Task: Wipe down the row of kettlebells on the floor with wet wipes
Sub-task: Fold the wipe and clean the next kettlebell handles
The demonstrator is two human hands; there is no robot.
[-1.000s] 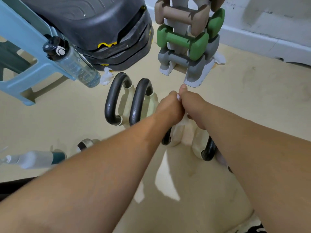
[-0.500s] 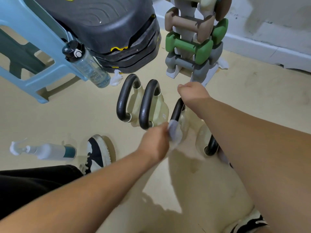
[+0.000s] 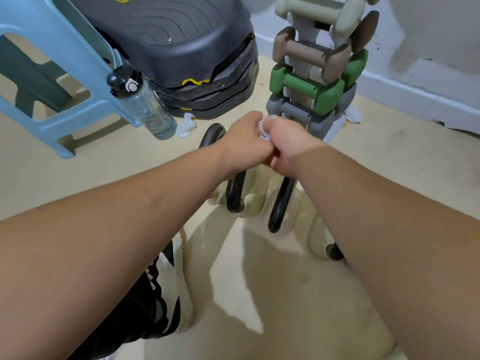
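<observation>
The fingers of my left hand [image 3: 244, 145] and my right hand [image 3: 288, 149] are curled in tight, knuckles toward me and pressed together, and between them they pinch the wet wipe [image 3: 265, 129], a small white bunch that only peeks out at the top. I hold it up in the air, above the row of kettlebells [image 3: 235, 196] and touching none of them, so no wiping is going on right now; I judge I am refolding or bunching the wipe for the next pass. Below my wrists the row runs on the floor [image 3: 415, 178] from far left to near right: I count four black handles on cream bodies, the nearest half hidden under my right forearm. None shows a wet sheen or dirt clear enough to tell me which are done. A crumpled wipe [image 3: 185, 126] lies on the floor just beside the water bottle [image 3: 145, 107], far left of the row, which suggests some wiping is behind me. How many bells are left I cannot say; I take the task as partway.
</observation>
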